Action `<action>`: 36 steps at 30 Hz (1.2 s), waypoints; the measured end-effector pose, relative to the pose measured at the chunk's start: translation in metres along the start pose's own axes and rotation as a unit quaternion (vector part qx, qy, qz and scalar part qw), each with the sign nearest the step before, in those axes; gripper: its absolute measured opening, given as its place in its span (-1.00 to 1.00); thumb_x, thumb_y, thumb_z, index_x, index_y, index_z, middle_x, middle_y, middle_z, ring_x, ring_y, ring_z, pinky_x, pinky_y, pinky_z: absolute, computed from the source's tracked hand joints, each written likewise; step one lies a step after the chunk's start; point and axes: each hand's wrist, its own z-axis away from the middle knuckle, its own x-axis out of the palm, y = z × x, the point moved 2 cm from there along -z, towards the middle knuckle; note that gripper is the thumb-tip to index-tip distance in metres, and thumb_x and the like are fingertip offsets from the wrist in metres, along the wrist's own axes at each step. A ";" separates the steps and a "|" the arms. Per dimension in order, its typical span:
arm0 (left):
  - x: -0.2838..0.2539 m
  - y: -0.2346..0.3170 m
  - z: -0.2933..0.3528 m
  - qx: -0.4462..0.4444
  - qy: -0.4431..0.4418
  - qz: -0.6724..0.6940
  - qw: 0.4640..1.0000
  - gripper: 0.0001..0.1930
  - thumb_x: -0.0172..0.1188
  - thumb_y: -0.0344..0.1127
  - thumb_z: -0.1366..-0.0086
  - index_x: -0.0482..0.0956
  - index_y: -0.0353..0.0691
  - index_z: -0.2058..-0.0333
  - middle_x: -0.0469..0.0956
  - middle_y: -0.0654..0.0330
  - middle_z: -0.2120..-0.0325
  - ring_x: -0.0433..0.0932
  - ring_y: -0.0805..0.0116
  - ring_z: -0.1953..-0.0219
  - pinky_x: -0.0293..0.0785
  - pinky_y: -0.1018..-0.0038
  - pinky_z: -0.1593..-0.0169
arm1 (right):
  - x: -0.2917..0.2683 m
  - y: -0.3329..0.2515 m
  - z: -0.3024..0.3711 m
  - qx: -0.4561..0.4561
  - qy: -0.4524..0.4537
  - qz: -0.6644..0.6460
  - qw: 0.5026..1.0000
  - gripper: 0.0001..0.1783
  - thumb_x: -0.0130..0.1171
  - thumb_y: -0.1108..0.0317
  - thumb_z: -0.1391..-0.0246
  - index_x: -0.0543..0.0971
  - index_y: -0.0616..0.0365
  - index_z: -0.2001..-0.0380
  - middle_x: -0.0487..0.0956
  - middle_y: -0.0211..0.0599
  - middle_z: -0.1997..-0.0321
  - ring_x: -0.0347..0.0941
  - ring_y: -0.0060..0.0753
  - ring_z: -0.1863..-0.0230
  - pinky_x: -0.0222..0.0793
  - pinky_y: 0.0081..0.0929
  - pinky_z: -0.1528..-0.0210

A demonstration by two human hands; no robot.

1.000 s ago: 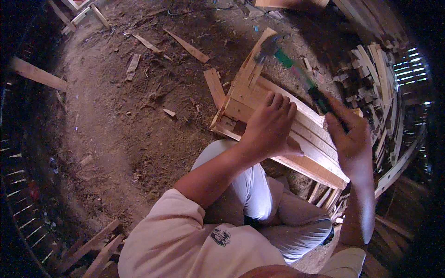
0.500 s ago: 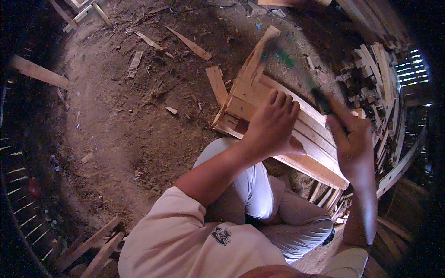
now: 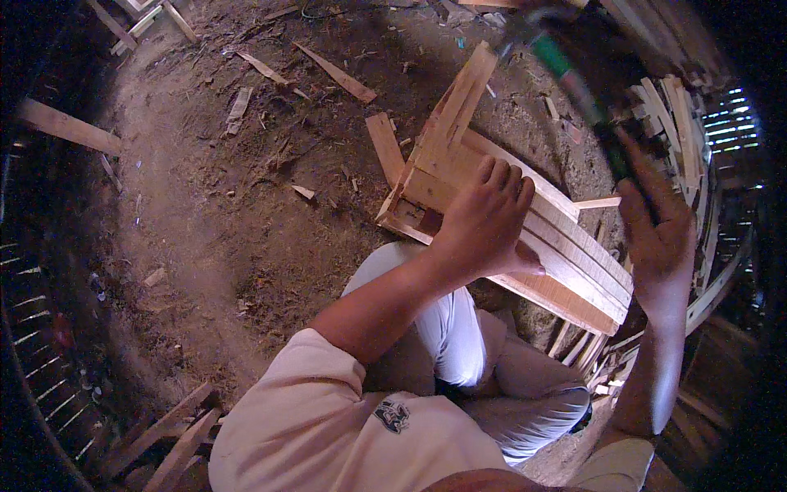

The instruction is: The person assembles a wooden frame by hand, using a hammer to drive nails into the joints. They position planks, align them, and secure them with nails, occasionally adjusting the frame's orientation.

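A long wooden piece built of pale slats and boards (image 3: 574, 246) lies slanted across in front of my knees, with an upright leg-like board (image 3: 467, 94) at its far left end. My left hand (image 3: 485, 217) is closed over its middle slats, fingers curled on the far side and thumb toward me. My right hand (image 3: 656, 217) is wrapped round the dark grip of a hammer (image 3: 553, 56) with a green section on its handle. The hammer is raised beyond the wooden piece, its head blurred near the top of the board. No nail can be made out.
Scrap wood strips (image 3: 334, 72) and chips are scattered over the dirt floor (image 3: 205, 221). Stacked boards (image 3: 676, 131) stand at the right. More planks (image 3: 182, 447) lie at the lower left, and a beam (image 3: 72, 127) juts in from the left.
My right hand has moved right and the hammer has swung up and to the right, away from the wooden piece. My left hand has stayed in place on the slats.
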 end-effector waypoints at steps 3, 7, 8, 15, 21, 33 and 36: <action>0.000 -0.001 0.001 -0.001 0.005 0.007 1.000 0.16 0.27 0.57 0.13 0.47 -0.50 -0.11 0.48 -0.21 -0.09 0.35 -0.16 -0.24 0.05 0.06 -0.43 | 0.004 0.003 0.003 0.010 0.031 0.009 0.999 -0.53 0.14 0.39 -0.26 0.53 0.10 -0.24 0.63 0.07 -0.11 0.64 -0.07 0.01 0.43 -0.28 -0.14; -0.006 0.002 -0.001 -0.005 -0.030 0.006 1.000 0.15 0.27 0.56 0.12 0.48 -0.50 -0.12 0.49 -0.20 -0.10 0.34 -0.16 -0.25 0.04 0.04 -0.44 | 0.015 0.008 0.016 -0.041 -0.104 0.009 0.994 -0.53 0.10 0.42 -0.28 0.50 0.15 -0.25 0.62 0.10 -0.11 0.63 -0.10 0.07 0.45 -0.27 -0.07; -0.005 0.002 -0.001 -0.005 -0.031 0.007 0.999 0.15 0.27 0.56 0.12 0.48 -0.49 -0.12 0.49 -0.19 -0.10 0.34 -0.16 -0.25 0.03 0.04 -0.44 | 0.012 0.010 0.013 -0.052 -0.055 0.022 0.997 -0.52 0.11 0.43 -0.29 0.48 0.16 -0.27 0.65 0.01 -0.05 0.62 -0.20 0.10 0.46 -0.33 -0.04; 0.001 -0.001 0.001 -0.001 -0.003 0.006 1.000 0.17 0.27 0.57 0.14 0.45 -0.48 -0.15 0.48 -0.17 -0.12 0.32 -0.14 -0.27 0.03 0.04 -0.44 | 0.020 0.012 0.015 -0.042 -0.036 0.020 0.998 -0.48 0.09 0.42 -0.31 0.43 0.16 -0.33 0.58 -0.43 0.36 0.24 -0.66 0.55 0.22 -0.58 0.47; 0.001 -0.001 0.002 -0.001 0.004 -0.005 1.000 0.18 0.25 0.58 0.14 0.43 -0.47 -0.16 0.47 -0.17 -0.13 0.32 -0.13 -0.26 0.02 0.04 -0.44 | 0.012 0.001 0.016 0.116 0.037 -0.139 0.983 -0.48 0.10 0.43 -0.30 0.43 0.17 -0.33 0.60 -0.46 0.36 0.17 -0.76 0.57 0.09 -0.63 0.54; 0.005 -0.002 0.004 0.005 0.036 0.011 0.999 0.18 0.24 0.58 0.14 0.44 -0.47 -0.16 0.49 -0.18 -0.11 0.34 -0.17 -0.23 0.03 0.00 -0.44 | 0.011 -0.001 0.011 0.105 0.022 -0.101 0.989 -0.47 0.11 0.46 -0.29 0.44 0.11 -0.33 0.44 -0.54 0.45 0.26 -0.66 0.47 0.20 -0.61 0.40; -0.001 -0.001 0.000 0.003 0.005 0.031 1.000 0.18 0.28 0.56 0.17 0.45 -0.48 -0.14 0.49 -0.19 -0.10 0.34 -0.17 -0.23 0.03 0.02 -0.44 | 0.012 0.009 0.015 -0.043 -0.164 0.065 0.983 -0.49 0.07 0.49 -0.29 0.45 0.19 -0.31 0.72 -0.16 0.12 0.60 -0.38 0.08 0.43 -0.45 -0.05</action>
